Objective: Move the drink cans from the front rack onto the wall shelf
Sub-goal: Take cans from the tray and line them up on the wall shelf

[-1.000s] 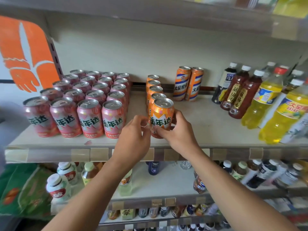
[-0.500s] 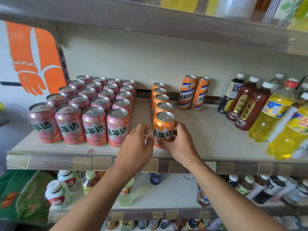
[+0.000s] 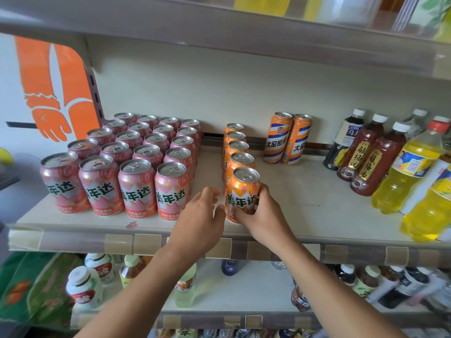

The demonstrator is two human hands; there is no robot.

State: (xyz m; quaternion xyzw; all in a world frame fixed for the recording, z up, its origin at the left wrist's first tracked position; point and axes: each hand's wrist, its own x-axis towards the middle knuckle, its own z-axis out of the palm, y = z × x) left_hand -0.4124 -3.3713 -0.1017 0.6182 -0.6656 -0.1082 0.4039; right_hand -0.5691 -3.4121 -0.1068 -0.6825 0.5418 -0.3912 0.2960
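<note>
On the wall shelf (image 3: 305,191), at the front of a single-file row of orange cans (image 3: 235,147), we see the front orange can (image 3: 244,191) standing upright. Our right hand (image 3: 263,215) wraps thumb and fingers around its lower half. Our left hand (image 3: 200,218) hovers just beside it, fingers loosely spread, holding nothing. Pink cans (image 3: 136,157) stand in a block to the left.

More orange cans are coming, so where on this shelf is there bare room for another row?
Bare shelf lies between the orange can row and the dark bottles, in front of the two tall cans. A narrower lane separates the pink cans from the orange row. Both shelf ends are crowded.
</note>
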